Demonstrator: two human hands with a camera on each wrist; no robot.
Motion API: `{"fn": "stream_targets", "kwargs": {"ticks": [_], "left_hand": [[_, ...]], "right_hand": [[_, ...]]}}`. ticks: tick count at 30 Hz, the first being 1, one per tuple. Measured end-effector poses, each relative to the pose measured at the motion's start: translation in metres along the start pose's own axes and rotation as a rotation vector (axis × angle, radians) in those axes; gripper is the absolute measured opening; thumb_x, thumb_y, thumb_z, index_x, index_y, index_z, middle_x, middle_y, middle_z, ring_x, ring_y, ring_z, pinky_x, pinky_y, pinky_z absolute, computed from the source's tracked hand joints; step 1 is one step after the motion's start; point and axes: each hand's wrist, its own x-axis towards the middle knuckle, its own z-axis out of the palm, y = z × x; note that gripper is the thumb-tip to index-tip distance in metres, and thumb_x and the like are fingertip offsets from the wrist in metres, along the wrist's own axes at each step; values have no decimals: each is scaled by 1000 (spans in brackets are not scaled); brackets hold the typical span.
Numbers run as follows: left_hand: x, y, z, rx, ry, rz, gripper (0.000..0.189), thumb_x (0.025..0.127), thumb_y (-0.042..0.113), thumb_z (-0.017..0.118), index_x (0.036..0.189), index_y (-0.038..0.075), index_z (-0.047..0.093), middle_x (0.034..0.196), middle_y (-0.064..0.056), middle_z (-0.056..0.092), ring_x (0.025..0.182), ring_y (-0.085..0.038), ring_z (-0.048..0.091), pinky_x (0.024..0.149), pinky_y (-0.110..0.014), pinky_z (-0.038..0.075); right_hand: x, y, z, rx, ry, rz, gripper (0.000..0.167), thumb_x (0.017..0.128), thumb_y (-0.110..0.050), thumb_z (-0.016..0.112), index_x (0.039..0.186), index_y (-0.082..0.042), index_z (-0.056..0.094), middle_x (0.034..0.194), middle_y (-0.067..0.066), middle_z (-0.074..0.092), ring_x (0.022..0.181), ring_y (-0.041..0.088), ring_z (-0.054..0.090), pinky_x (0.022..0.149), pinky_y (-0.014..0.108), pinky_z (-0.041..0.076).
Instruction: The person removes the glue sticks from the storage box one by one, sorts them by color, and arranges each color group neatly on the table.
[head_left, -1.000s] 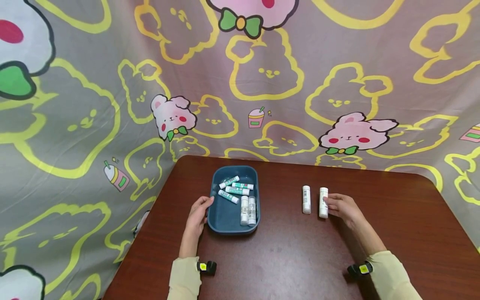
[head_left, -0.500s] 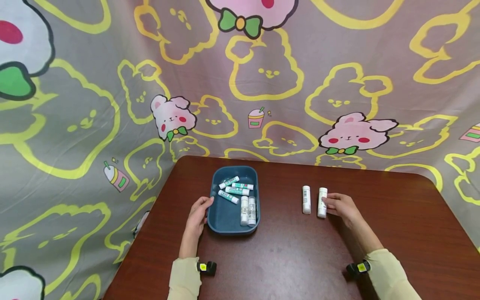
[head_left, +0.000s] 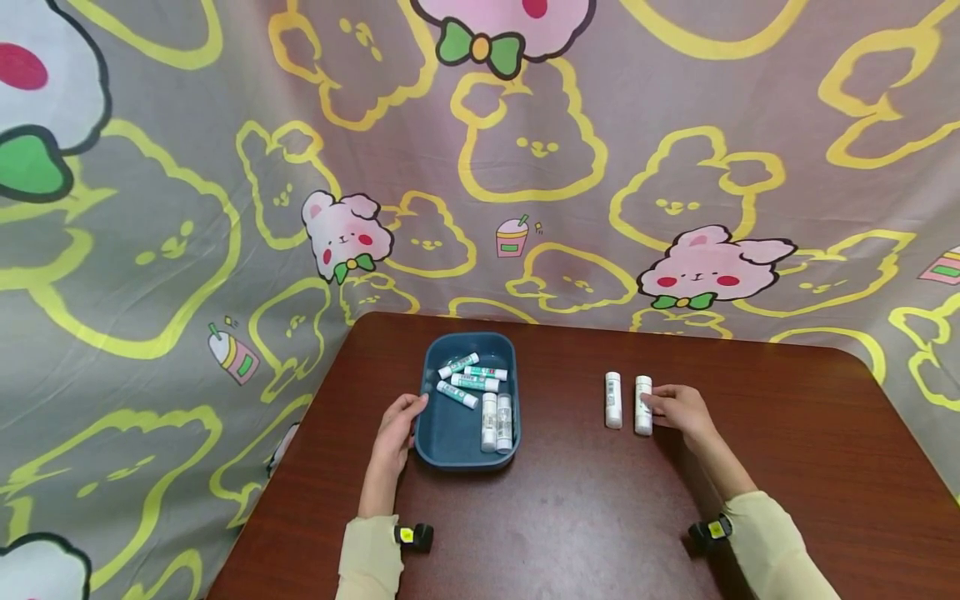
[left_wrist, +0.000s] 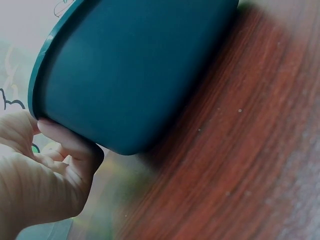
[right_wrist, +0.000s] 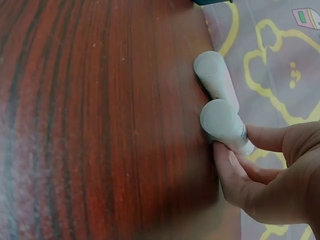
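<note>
In the head view my left hand (head_left: 396, 429) grips the left side of a blue plastic bin (head_left: 450, 454), thumb at the rim and other fingers against the outer wall. The left wrist view shows that wall (left_wrist: 130, 75) close up. Several smaller glue sticks (head_left: 474, 382) with teal labels lie loose inside. Two larger white glue sticks (head_left: 489, 422) lie side by side at its near right. Over on the right, my right hand (head_left: 681, 410) pinches a white glue stick (head_left: 643, 407) between thumb and fingers. Another white glue stick (head_left: 613, 400) lies parallel, just left of it.
A dark red-brown wooden table (head_left: 570, 508) carries everything. Behind it and along its left hangs a grey-pink curtain (head_left: 555, 167) with cartoon prints. A black band with a small camera sits on each wrist.
My right hand has shifted slightly left with the pinched glue stick, and its wrist has come left too. The left hand and the bin have stayed put.
</note>
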Motion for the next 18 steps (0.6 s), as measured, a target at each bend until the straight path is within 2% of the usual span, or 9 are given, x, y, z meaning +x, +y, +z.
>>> {"fn": "stream_targets", "kwargs": {"ticks": [4, 9, 15, 18], "left_hand": [[0, -1, -2, -8, -16, 5, 17, 103, 24, 67, 99, 9, 60, 78, 0, 55, 67, -12, 52, 51, -23, 42], [1, -2, -2, -11, -5, -1, 16, 102, 23, 67, 96, 11, 59, 78, -1, 55, 66, -12, 53, 51, -23, 43], [3, -2, 0, -15, 3, -2, 15, 102, 21, 67, 94, 11, 59, 78, -2, 55, 66, -13, 53, 50, -22, 42], [3, -1, -1, -26, -14, -2, 15, 102, 21, 67, 94, 11, 59, 78, -2, 55, 66, -13, 53, 50, -23, 41]], "right_hand": [[1, -1, 2, -45, 38, -23, 41, 99, -7, 67, 124, 23, 53, 97, 15, 69, 74, 8, 66, 69, 30, 61], [1, -4, 3, -83, 67, -29, 38, 97, -6, 69, 118, 23, 57, 91, 14, 70, 70, 11, 70, 65, 31, 61], [0, -6, 5, -155, 93, -31, 35, 96, -8, 71, 113, 20, 60, 86, 14, 71, 71, 12, 67, 62, 32, 61], [0, -6, 5, -173, 100, -29, 35, 96, -10, 71, 112, 19, 60, 88, 16, 71, 72, 12, 66, 62, 33, 61]]}}
